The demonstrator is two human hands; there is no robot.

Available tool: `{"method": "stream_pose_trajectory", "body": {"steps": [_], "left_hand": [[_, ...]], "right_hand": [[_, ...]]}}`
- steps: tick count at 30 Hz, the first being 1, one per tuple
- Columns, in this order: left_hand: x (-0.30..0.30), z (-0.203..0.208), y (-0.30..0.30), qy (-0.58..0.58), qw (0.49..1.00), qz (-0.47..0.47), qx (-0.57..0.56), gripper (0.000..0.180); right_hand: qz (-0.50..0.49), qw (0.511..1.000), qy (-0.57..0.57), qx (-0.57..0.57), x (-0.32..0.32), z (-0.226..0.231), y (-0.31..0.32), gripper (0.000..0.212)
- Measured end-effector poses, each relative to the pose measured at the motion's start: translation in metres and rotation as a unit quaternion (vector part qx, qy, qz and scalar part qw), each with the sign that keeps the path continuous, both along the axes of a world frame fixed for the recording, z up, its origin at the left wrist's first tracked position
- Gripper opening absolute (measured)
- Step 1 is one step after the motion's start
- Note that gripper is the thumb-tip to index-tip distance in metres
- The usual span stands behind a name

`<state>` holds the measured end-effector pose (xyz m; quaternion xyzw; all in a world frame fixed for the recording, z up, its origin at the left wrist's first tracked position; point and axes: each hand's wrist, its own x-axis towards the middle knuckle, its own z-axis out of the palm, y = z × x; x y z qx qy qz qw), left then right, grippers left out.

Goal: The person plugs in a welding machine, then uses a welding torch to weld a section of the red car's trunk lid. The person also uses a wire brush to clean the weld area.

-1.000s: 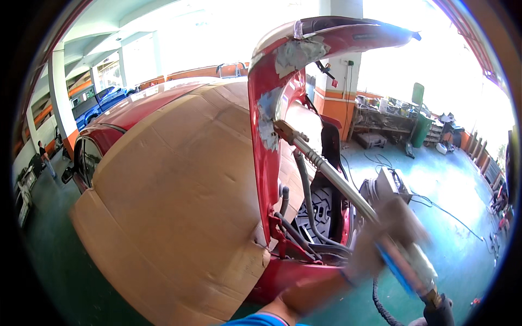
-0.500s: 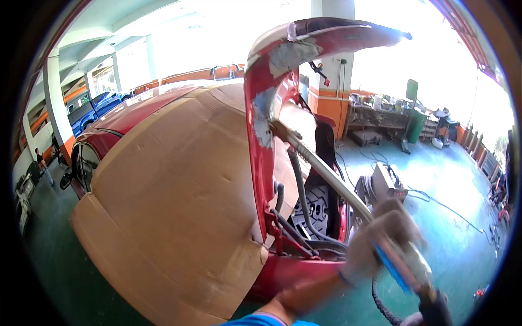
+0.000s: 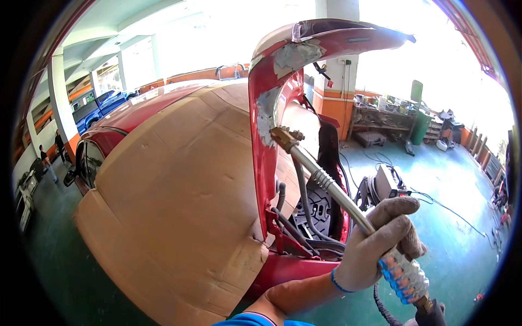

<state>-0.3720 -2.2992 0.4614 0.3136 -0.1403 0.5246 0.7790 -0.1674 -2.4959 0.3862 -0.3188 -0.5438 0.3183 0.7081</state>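
My left hand [image 3: 370, 252], in a pale work glove, curls round the metal rod of a slide-hammer dent puller [image 3: 340, 196], with some fingers loosely bent. The tool has a brass-coloured head, a coil spring and a clear ridged grip [image 3: 405, 277]. Its head meets the bare, greyish patch on the edge of a raised red car panel [image 3: 261, 179]. Only a sliver of my gloved right hand [image 3: 441, 308] shows at the lower right, around the tool's black rear end; most of its fingers are hidden.
Brown cardboard [image 3: 179, 179] covers the front of the red car. Hoses lie in the opening beside the panel. On the green floor stands a boxy machine [image 3: 386, 182] with cables. A cluttered workbench [image 3: 380, 117] is at the back; people stand far left.
My left hand was blurred near the clear grip; now it is sharp, slightly farther up the rod, its fingers looser. The view has shifted slightly.
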Motion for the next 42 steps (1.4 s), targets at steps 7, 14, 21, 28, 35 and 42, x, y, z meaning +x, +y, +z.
{"method": "stream_pose_trajectory", "body": {"steps": [7, 14, 21, 28, 35, 42], "left_hand": [[0.003, -0.003, 0.023, 0.020, 1.000, -0.002, -0.005, 0.033], [0.002, -0.005, 0.026, 0.028, 1.000, -0.005, 0.003, 0.036], [0.003, -0.005, 0.030, 0.029, 1.000, -0.011, -0.007, 0.035], [0.003, -0.006, 0.032, 0.021, 1.000, -0.006, 0.005, 0.035], [0.003, -0.002, 0.030, 0.034, 0.999, -0.006, -0.003, 0.035], [0.002, 0.011, 0.027, 0.052, 0.998, 0.007, -0.025, 0.033]], "right_hand": [[0.022, 0.999, -0.035, 0.001, -0.001, -0.005, 0.019, 0.048], [0.029, 1.000, -0.001, 0.003, -0.013, -0.005, 0.026, 0.047], [0.028, 0.999, -0.014, -0.026, -0.010, -0.004, 0.027, 0.052], [0.007, 0.999, 0.002, -0.033, -0.014, -0.007, 0.029, 0.057], [0.036, 0.999, -0.016, -0.028, 0.003, -0.017, 0.021, 0.052], [0.134, 0.983, 0.070, -0.102, 0.019, 0.000, 0.003, 0.050]]}}
